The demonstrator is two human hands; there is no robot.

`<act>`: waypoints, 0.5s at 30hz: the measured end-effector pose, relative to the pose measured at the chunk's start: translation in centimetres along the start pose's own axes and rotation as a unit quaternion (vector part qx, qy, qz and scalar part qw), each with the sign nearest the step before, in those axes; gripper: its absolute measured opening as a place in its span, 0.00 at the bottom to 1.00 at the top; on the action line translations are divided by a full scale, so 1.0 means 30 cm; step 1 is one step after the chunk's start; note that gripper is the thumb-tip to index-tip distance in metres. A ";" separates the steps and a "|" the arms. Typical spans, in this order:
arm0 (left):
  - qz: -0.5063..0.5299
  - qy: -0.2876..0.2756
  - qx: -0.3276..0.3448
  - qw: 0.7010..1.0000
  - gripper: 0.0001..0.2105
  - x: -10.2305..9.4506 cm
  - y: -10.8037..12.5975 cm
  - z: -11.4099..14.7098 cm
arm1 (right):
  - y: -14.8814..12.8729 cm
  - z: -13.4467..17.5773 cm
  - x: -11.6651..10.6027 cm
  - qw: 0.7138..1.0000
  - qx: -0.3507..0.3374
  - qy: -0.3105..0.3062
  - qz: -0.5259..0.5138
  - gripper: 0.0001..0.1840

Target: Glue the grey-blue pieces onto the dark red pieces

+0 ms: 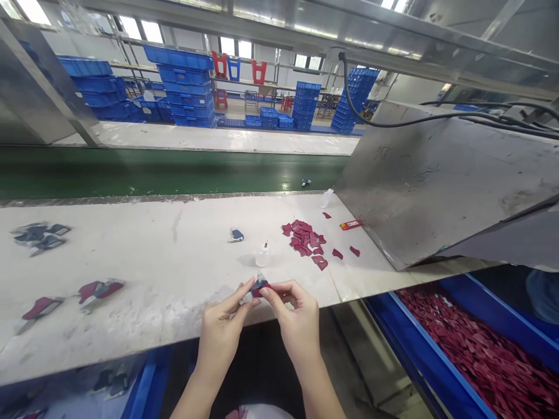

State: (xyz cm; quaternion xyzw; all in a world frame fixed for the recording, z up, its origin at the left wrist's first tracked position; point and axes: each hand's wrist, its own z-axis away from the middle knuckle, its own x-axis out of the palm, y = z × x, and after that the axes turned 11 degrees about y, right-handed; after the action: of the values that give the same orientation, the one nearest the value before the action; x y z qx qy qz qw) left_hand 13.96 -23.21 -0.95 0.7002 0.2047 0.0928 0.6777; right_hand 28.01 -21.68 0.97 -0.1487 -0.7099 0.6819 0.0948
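At the near edge of the white bench, my left hand [223,326] and my right hand [299,320] pinch a small dark-blue and red piece [261,285] between thumbs and fingers. A pale tip shows at its top; the fingers cover much of the rest. Just behind it stands a small clear bottle with a thin nozzle [263,256]. A single dark-blue piece [236,235] lies beyond, a little to the left. To the right is a heap of flat, red, curved pieces [303,237], with several loose ones around it.
Blue-and-white pieces [41,235] and red-topped pieces [100,290] lie left. A white bottle [326,198] and red packet [350,224] sit near a metal housing [437,186]. Behind runs a green conveyor [174,171]. Below right, a blue bin [441,355] holds many red pieces.
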 end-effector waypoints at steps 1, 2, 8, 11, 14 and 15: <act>0.001 -0.002 -0.002 1.000 0.20 -0.001 0.000 0.001 | 0.002 0.004 0.002 1.000 -0.010 0.002 0.004 0.10; 0.003 -0.004 -0.003 1.000 0.20 -0.002 0.000 0.003 | 0.003 0.007 0.003 1.000 -0.022 0.004 0.007 0.10; 0.002 -0.014 -0.008 1.000 0.22 -0.004 -0.004 0.009 | 0.007 0.021 0.007 0.996 -0.077 0.029 0.041 0.09; 0.001 -0.015 -0.009 1.000 0.21 -0.003 0.000 0.013 | 0.003 0.022 0.009 0.994 -0.093 0.039 0.037 0.08; 0.028 -0.026 -0.021 0.999 0.22 0.000 0.007 0.018 | 0.004 0.029 0.016 0.990 -0.117 0.063 0.036 0.09; 0.044 -0.028 -0.030 0.998 0.22 0.003 0.009 0.019 | 0.006 0.033 0.019 0.987 -0.135 0.074 0.041 0.09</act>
State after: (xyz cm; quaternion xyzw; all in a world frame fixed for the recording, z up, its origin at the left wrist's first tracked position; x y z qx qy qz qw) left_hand 14.31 -23.70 -0.72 0.6904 0.1517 0.1086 0.6990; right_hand 27.15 -22.41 0.70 -0.2393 -0.7797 0.5703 0.0980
